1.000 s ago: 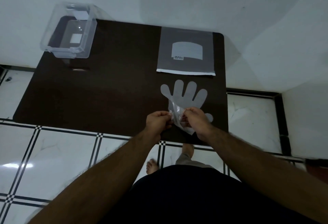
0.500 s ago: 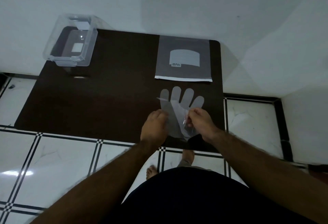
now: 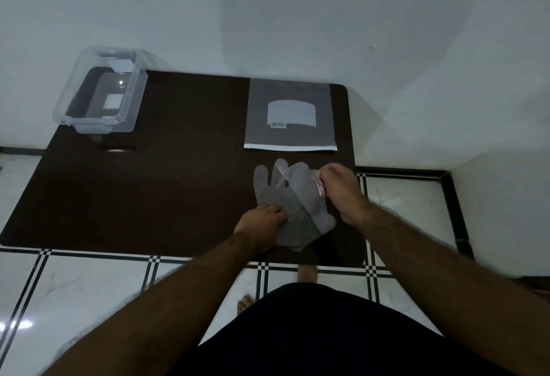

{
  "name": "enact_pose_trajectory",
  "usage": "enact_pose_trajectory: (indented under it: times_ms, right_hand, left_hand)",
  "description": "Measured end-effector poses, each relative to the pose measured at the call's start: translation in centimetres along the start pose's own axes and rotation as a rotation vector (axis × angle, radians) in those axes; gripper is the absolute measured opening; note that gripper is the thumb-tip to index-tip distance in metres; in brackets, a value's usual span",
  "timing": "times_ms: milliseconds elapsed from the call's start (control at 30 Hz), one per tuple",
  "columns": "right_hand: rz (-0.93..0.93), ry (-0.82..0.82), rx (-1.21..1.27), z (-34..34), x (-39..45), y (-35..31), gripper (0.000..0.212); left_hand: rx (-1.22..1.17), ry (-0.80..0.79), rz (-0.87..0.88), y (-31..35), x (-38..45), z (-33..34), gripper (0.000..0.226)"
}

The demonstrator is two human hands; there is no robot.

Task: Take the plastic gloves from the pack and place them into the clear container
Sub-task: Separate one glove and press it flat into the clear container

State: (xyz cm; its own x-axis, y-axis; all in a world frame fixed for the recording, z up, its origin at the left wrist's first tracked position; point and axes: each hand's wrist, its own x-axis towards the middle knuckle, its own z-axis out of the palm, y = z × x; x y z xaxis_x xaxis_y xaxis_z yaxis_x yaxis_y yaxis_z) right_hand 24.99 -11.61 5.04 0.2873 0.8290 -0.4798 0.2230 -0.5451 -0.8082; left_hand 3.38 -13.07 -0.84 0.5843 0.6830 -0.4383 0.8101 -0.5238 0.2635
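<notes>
Head: plastic gloves [image 3: 290,197] between left hand [image 3: 262,220], right hand [image 3: 339,186] fingers.

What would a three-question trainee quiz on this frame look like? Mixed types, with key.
1. True or false: the clear plastic container already holds a glove.
2. Which hand lifts the edge of the thin translucent plastic glove: (a) left hand, (b) right hand?
3. Fill in: the flat grey glove pack lies on the dark brown ____.

Key: 1 false; 2 b; 3 table.
</notes>
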Motion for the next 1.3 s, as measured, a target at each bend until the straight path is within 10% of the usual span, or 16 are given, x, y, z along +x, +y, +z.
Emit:
enact_pose_trajectory:
  times_ms: [533,667,767,867,1067,1300]
  right_hand:
    - [-0.313,-0.081,-0.285,-5.8,2.3,-10.7,0.021]
    - [-0.42,-0.247,-0.517,-7.5,2.4,-14.2,0.018]
    - [-0.494,-0.356,-0.66,-8.0,1.8,-17.0,0.016]
    - [-0.547,-0.443,-0.712,-7.7,1.0,-19.7,0.016]
    - [-0.666,-0.514,-0.728,-6.7,0.8,-23.0,0.012]
    - [-0.752,-0.452,-0.626,-4.2,2.7,-22.8,0.033]
  left_hand:
    - [0.076,-0.243,-0.002,0.7,2.2,-4.4,0.028]
    - [-0.304,0.189,-0.118,0.4,2.3,-8.9,0.022]
    - [-0.716,0.615,-0.084,-0.1,2.2,-14.0,0.072]
    - [-0.915,0.455,0.199,-1.3,2.9,-19.4,0.113]
    - [-0.95,0.35,0.354,-1.8,3.3,-24.2,0.052]
    - [-0.952,0.447,0.154,-4.2,1.4,-24.3,0.017]
